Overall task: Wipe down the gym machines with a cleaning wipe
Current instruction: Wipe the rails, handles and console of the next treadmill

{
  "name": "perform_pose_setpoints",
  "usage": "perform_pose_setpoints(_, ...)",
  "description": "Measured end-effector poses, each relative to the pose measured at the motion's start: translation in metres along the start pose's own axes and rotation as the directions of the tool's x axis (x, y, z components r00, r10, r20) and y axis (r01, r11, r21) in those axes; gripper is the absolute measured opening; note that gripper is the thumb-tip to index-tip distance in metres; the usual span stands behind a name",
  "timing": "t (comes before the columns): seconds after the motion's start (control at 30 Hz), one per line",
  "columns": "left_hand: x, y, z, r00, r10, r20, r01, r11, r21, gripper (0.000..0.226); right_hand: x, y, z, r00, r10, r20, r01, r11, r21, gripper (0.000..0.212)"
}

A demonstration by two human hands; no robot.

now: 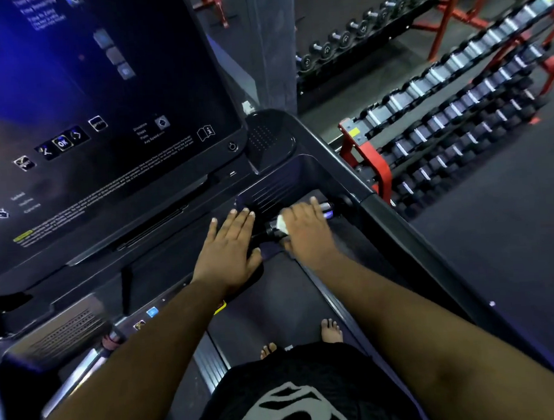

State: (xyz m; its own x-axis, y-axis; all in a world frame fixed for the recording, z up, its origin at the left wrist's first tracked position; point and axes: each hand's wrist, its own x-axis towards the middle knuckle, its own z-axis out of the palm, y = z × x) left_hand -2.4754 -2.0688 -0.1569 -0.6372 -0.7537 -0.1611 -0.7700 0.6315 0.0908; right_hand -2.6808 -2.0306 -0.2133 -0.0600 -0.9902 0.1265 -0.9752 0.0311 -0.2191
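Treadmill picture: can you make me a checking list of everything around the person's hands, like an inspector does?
Surface: treadmill console with lit screen; dark tray below it; belt under bare feet.
Job's things: white wipe bunched under the right hand, on the handlebar.
Clutter: nothing seen.
Hands: left hand lies flat, fingers straight, on the console edge; right hand curls over the wipe and bar.
Cables: nothing seen.
Surroundings: dumbbell racks with red frames to the right; dark gym floor.
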Motion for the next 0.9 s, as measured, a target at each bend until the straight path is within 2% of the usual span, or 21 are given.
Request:
perform_pose_setpoints(0.1, -0.001, -0.003, -0.001, 1.000, 0.030, -0.007, -0.030, 0.999, -0.022, 0.084, -0.007, -0.023, 0.012, 0.994, -0.091, -0.056, 0.094, 0.994, 0.056, 0.057)
perform_pose_setpoints(0.2, -0.001, -0.004, -0.001, 0.998, 0.054, -0.012, -0.055, 0.998, -0.028, 0.083, -0.024, -0.004, 0.015, 0.977, -0.180, -0.115, 0.183, 0.983, 0.021, 0.062)
perform_pose_setpoints(0.27, -0.002, -0.005, -0.001, 0.998, 0.061, -0.014, -0.062, 0.998, -0.023, 0.083, -0.033, 0.017, 0.008, 0.989, -0.120, -0.091, 0.120, 0.993, -0.003, 0.063)
perform_pose_setpoints(0.4, -0.002, -0.006, 0.001, 0.998, 0.066, -0.004, -0.066, 0.998, -0.020, 0.085, -0.024, 0.017, -0.006, 0.989, 0.140, 0.040, -0.139, 0.990, -0.022, 0.066)
perform_pose_setpoints(0.47, -0.001, -0.005, 0.000, 0.997, 0.071, -0.001, -0.071, 0.997, -0.016, 0.087, -0.016, -0.005, -0.007, 0.987, 0.141, 0.081, -0.143, 0.990, 0.020, 0.062)
perform_pose_setpoints(0.6, -0.002, -0.003, -0.003, 0.998, 0.059, -0.005, -0.059, 0.997, -0.057, 0.078, -0.025, -0.026, -0.012, 0.995, -0.021, 0.095, 0.014, 0.997, 0.081, 0.062)
perform_pose_setpoints(0.7, -0.005, -0.001, 0.000, 0.994, 0.057, -0.095, -0.067, 0.993, -0.096, 0.072, -0.044, -0.021, -0.024, 0.988, -0.079, 0.129, 0.058, 0.985, 0.161, 0.060)
perform_pose_setpoints(0.77, -0.009, 0.007, 0.003, 0.969, 0.077, -0.233, -0.115, 0.981, -0.154, 0.070, -0.060, -0.023, -0.039, 0.997, -0.023, 0.073, 0.006, 0.974, 0.227, 0.064)
perform_pose_setpoints(0.83, -0.018, 0.027, 0.004, 0.924, 0.065, -0.376, -0.169, 0.953, -0.251, 0.063, -0.081, -0.024, -0.053, 1.000, 0.025, 0.000, -0.023, 0.952, 0.305, 0.058)
perform_pose_setpoints(0.9, -0.032, 0.054, 0.003, 0.927, -0.035, -0.374, -0.136, 0.897, -0.421, 0.059, -0.103, -0.021, -0.061, 0.998, 0.024, -0.066, -0.002, 0.949, 0.315, 0.060)
